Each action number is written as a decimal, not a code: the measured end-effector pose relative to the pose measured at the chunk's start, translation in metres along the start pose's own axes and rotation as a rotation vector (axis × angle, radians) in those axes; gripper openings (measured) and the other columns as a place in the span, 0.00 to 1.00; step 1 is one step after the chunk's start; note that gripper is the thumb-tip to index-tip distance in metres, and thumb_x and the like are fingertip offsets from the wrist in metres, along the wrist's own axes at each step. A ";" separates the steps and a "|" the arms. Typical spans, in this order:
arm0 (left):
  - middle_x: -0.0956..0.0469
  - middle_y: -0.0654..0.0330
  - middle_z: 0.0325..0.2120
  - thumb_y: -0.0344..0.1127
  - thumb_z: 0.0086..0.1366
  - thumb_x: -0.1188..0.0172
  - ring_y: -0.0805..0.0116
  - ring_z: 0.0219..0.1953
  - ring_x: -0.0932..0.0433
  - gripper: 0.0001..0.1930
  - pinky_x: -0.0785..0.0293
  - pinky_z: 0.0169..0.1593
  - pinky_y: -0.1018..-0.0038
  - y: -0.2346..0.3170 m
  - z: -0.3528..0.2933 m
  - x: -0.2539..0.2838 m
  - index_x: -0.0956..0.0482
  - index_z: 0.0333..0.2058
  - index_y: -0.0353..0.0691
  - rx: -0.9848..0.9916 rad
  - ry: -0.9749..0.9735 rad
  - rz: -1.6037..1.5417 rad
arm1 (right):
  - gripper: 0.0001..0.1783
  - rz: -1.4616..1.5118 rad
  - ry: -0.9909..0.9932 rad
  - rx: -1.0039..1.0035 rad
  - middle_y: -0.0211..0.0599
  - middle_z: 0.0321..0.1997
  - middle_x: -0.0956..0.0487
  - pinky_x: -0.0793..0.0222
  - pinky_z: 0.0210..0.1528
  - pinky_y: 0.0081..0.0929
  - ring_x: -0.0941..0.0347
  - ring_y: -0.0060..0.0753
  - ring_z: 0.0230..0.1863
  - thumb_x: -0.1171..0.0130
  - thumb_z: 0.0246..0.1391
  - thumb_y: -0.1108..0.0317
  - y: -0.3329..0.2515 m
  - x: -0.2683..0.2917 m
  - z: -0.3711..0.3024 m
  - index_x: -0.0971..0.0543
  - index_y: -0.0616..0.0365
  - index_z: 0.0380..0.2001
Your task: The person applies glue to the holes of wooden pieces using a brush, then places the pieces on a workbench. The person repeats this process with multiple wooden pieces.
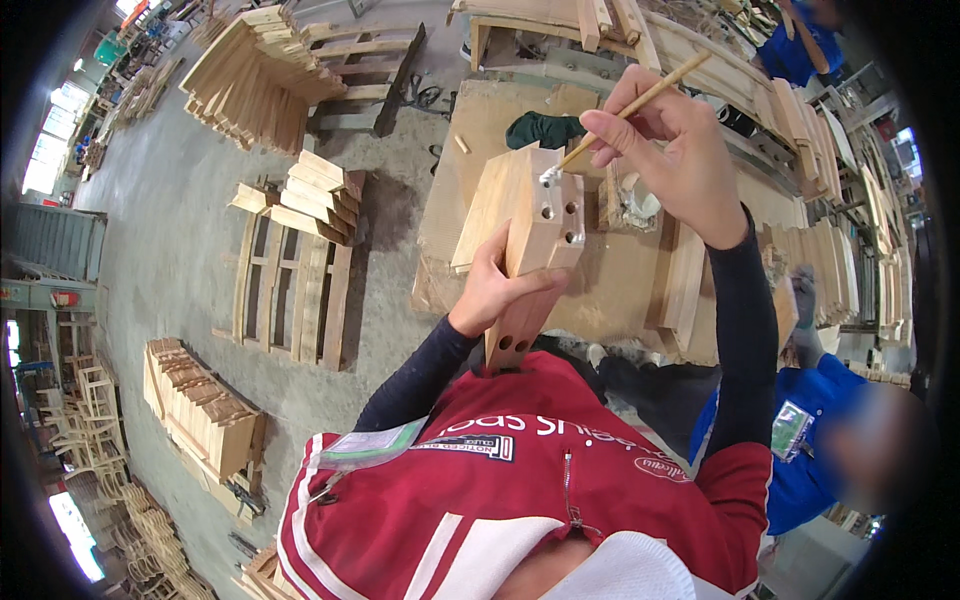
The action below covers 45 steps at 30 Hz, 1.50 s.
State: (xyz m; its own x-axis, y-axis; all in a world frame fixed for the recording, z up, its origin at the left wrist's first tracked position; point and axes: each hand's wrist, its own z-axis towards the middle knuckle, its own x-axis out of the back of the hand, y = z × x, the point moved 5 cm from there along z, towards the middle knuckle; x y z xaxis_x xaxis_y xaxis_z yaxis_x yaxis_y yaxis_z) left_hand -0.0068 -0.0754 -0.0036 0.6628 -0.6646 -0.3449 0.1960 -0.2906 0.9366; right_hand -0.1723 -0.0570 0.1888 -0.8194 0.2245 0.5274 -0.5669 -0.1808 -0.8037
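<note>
My left hand [495, 290] grips a pale wooden part [535, 240] tilted up in front of my chest, thumb across its side. Several round holes are drilled into its end face, and two more show near its lower end. Between my right thumb and fingers [675, 150] is a thin wooden stick [668, 84], slanting down to the left. Its tip touches the end face beside a white, glue-like smear [550, 176] at the upper holes. A small container with white residue [638, 200] stands on the worktable below my right hand.
A brown board-covered worktable [600, 305] lies under the work, with a dark green cloth [543, 130] on it. Wooden pallets [290, 290] and stacked wood parts [205, 410] stand on the floor to the left. A co-worker in blue [790, 420] is close on the right.
</note>
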 end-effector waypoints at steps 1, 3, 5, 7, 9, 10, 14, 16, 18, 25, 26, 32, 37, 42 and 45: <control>0.22 0.57 0.47 0.34 0.50 0.25 0.69 0.49 0.24 0.34 0.26 0.52 0.70 0.001 -0.002 0.003 0.30 0.55 0.35 0.012 0.016 -0.011 | 0.08 -0.001 0.016 0.001 0.31 0.30 0.20 0.25 0.38 0.18 0.22 0.19 0.32 0.40 0.62 0.69 0.004 -0.001 -0.002 0.23 0.63 0.31; 0.22 0.56 0.46 0.33 0.53 0.27 0.68 0.48 0.23 0.32 0.24 0.50 0.69 -0.003 0.000 0.018 0.30 0.56 0.36 0.064 0.061 -0.077 | 0.07 0.059 0.111 0.087 0.31 0.31 0.18 0.26 0.36 0.17 0.21 0.18 0.34 0.39 0.61 0.69 0.013 -0.004 -0.005 0.20 0.62 0.34; 0.22 0.55 0.47 0.37 0.56 0.31 0.65 0.48 0.22 0.30 0.23 0.50 0.67 -0.002 0.002 0.039 0.31 0.56 0.35 0.074 0.094 -0.146 | 0.07 0.178 0.255 0.252 0.31 0.30 0.16 0.28 0.31 0.14 0.21 0.16 0.35 0.38 0.60 0.68 0.026 -0.011 -0.013 0.17 0.59 0.37; 0.23 0.52 0.47 0.43 0.61 0.37 0.60 0.49 0.21 0.28 0.22 0.50 0.64 0.006 0.004 0.065 0.32 0.55 0.32 0.041 0.133 -0.212 | 0.08 0.073 0.254 0.236 0.33 0.35 0.16 0.28 0.33 0.17 0.22 0.18 0.34 0.41 0.61 0.70 0.034 -0.020 -0.017 0.17 0.57 0.42; 0.23 0.52 0.46 0.51 0.64 0.42 0.57 0.46 0.21 0.30 0.22 0.49 0.62 0.008 0.005 0.090 0.32 0.54 0.31 0.047 0.256 -0.370 | 0.08 -0.081 0.254 0.225 0.34 0.35 0.18 0.27 0.39 0.19 0.22 0.21 0.36 0.45 0.64 0.71 0.037 -0.041 -0.023 0.20 0.60 0.44; 0.24 0.52 0.46 0.52 0.64 0.43 0.55 0.46 0.21 0.30 0.23 0.50 0.61 0.013 0.006 0.100 0.32 0.55 0.33 0.057 0.261 -0.476 | 0.08 -0.050 0.223 0.108 0.35 0.35 0.18 0.27 0.39 0.21 0.22 0.22 0.35 0.46 0.65 0.70 0.039 -0.054 -0.025 0.20 0.60 0.42; 0.24 0.54 0.45 0.56 0.65 0.43 0.55 0.45 0.24 0.30 0.23 0.49 0.58 0.032 0.020 0.124 0.35 0.58 0.42 0.012 0.249 -0.685 | 0.11 0.034 0.141 0.073 0.41 0.40 0.20 0.28 0.46 0.31 0.22 0.32 0.41 0.45 0.64 0.62 0.054 -0.116 -0.032 0.26 0.61 0.35; 0.24 0.53 0.44 0.56 0.66 0.45 0.54 0.45 0.23 0.29 0.23 0.48 0.58 0.038 0.031 0.128 0.34 0.57 0.41 0.025 0.263 -0.653 | 0.17 0.118 0.121 0.075 0.46 0.42 0.22 0.29 0.48 0.35 0.23 0.42 0.46 0.37 0.57 0.61 0.047 -0.146 -0.036 0.30 0.61 0.39; 0.24 0.52 0.44 0.56 0.67 0.46 0.53 0.45 0.22 0.29 0.23 0.48 0.57 0.042 0.039 0.132 0.34 0.57 0.40 0.014 0.271 -0.612 | 0.23 0.192 0.102 0.042 0.47 0.41 0.24 0.29 0.47 0.37 0.24 0.49 0.46 0.32 0.50 0.62 0.042 -0.169 -0.040 0.32 0.61 0.43; 0.25 0.55 0.46 0.45 0.68 0.43 0.64 0.47 0.23 0.26 0.25 0.50 0.67 0.025 0.071 0.091 0.36 0.58 0.38 0.049 0.203 -0.486 | 0.25 0.094 0.254 -0.098 0.62 0.64 0.34 0.31 0.52 0.36 0.31 0.56 0.60 0.30 0.43 0.72 0.060 -0.166 -0.038 0.40 0.57 0.34; 0.25 0.55 0.46 0.41 0.67 0.42 0.65 0.48 0.24 0.25 0.25 0.50 0.68 0.020 0.073 0.081 0.37 0.58 0.38 -0.001 0.203 -0.394 | 0.25 0.060 0.270 -0.120 0.62 0.64 0.34 0.31 0.51 0.36 0.30 0.57 0.59 0.31 0.43 0.73 0.066 -0.161 -0.035 0.40 0.57 0.34; 0.24 0.59 0.42 0.34 0.66 0.42 0.71 0.41 0.23 0.20 0.24 0.43 0.73 0.011 0.102 0.037 0.34 0.54 0.35 0.080 0.114 -0.225 | 0.22 -0.012 0.365 -0.140 0.59 0.64 0.32 0.32 0.53 0.37 0.31 0.56 0.61 0.33 0.44 0.76 0.096 -0.128 -0.023 0.39 0.57 0.31; 0.24 0.65 0.31 0.34 0.63 0.39 0.75 0.29 0.25 0.14 0.28 0.31 0.75 0.002 0.196 0.068 0.25 0.44 0.34 0.125 0.177 -0.134 | 0.20 -0.022 0.475 -0.028 0.61 0.66 0.33 0.39 0.64 0.38 0.39 0.59 0.69 0.34 0.53 0.69 0.121 -0.101 0.002 0.39 0.58 0.31; 0.26 0.66 0.22 0.42 0.58 0.33 0.74 0.18 0.28 0.14 0.30 0.22 0.73 0.027 0.360 0.100 0.23 0.33 0.38 0.127 0.165 0.231 | 0.19 -0.003 0.607 -0.007 0.63 0.65 0.32 0.42 0.67 0.42 0.42 0.63 0.70 0.34 0.54 0.72 0.155 -0.065 0.008 0.38 0.59 0.29; 0.27 0.63 0.18 0.46 0.55 0.31 0.71 0.15 0.28 0.17 0.32 0.17 0.71 0.052 0.462 0.108 0.24 0.26 0.38 0.123 0.218 0.377 | 0.18 -0.006 0.599 -0.054 0.66 0.64 0.33 0.42 0.67 0.44 0.43 0.64 0.70 0.35 0.55 0.71 0.174 -0.042 0.003 0.38 0.59 0.28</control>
State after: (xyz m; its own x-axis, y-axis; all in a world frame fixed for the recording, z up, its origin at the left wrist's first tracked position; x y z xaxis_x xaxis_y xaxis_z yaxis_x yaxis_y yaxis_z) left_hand -0.2585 -0.4801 -0.0212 0.8105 -0.5834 0.0524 -0.1672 -0.1446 0.9753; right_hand -0.2369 -0.1009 0.0283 -0.6170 0.7286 0.2974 -0.5529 -0.1324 -0.8227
